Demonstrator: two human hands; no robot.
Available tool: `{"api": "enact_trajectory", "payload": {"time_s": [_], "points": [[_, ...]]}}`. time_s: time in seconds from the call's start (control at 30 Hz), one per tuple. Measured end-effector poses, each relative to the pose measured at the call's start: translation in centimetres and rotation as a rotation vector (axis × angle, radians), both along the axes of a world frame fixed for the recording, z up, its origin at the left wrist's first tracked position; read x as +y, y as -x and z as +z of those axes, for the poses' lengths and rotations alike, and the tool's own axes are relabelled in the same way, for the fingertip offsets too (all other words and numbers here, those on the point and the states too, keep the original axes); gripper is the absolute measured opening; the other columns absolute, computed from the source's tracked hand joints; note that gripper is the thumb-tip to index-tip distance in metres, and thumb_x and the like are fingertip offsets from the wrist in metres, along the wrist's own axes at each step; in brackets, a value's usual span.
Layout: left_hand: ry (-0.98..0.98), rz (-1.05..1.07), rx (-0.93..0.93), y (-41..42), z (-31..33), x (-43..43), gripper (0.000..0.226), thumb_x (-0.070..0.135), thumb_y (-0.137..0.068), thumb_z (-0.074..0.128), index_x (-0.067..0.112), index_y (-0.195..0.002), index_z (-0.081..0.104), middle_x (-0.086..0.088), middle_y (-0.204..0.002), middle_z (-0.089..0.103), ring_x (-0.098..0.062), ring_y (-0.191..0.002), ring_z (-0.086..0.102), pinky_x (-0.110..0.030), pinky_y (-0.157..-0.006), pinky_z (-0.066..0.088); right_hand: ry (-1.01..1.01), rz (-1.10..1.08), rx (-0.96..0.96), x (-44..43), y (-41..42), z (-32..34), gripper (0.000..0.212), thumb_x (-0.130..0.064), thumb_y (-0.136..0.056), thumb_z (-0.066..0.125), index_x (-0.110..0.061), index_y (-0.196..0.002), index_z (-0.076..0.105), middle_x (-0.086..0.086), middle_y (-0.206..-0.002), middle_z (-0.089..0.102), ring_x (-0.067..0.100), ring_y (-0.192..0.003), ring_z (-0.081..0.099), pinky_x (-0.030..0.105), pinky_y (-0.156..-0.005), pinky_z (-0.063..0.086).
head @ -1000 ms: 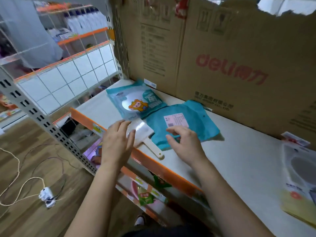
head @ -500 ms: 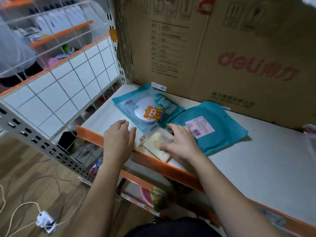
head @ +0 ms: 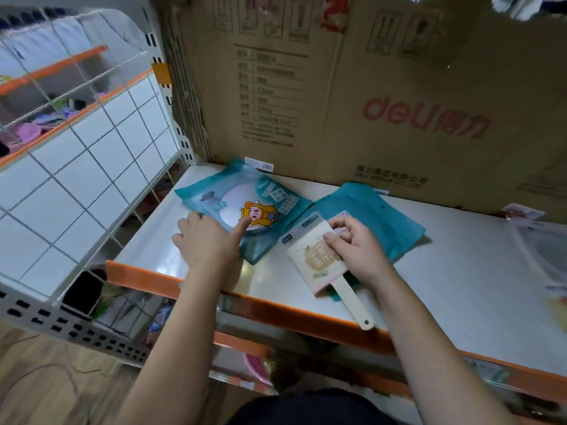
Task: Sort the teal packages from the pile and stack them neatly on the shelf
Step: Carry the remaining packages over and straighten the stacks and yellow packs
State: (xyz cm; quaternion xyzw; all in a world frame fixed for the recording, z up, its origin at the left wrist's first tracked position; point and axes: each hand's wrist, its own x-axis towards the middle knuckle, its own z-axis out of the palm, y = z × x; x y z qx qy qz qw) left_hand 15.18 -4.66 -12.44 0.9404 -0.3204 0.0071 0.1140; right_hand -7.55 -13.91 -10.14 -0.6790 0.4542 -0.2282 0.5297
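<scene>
Two teal packs lie flat on the shelf at the foot of the box: the printed pack toward the box's left end, the plain pack just right of it. Whether their edges touch or overlap cannot be told. The left hand lies spread and flat on the printed pack's corner farthest from the box, index finger extended over the cartoon; it grips nothing. The right hand pinches a cream paddle by its card, fingers curled. The paddle lies across the plain pack's edge away from the box, its handle projecting past the shelf's orange lip. Judgement: the step in hand is clearing this non-teal item off the teal packs. Recommended: lift the paddle straight up before moving it aside, so the plain pack is not dragged; press the printed pack as an anchor; then slide one pack squarely onto the other, edges parallel to the box.
</scene>
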Motion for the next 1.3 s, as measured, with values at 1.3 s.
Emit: {"api": "enact_trajectory", "payload": {"time_s": [1.3], "points": [[0.864, -0.255, 1.099, 20.1, 0.7, -8.5, 0.031, 0.042, -0.082, 0.073, 0.011, -0.085, 0.072, -0.005, -0.083, 0.076, -0.023, -0.078, 0.072, -0.033, -0.070, 0.058, -0.115, -0.703, -0.498, -2.8, 26.5, -0.9, 0.017, -0.016, -0.096, 0.057, -0.020, -0.112, 0.060, 0.000, -0.094, 0.075, 0.015, -0.085, 0.073, 0.025, -0.058, 0.055]]}}
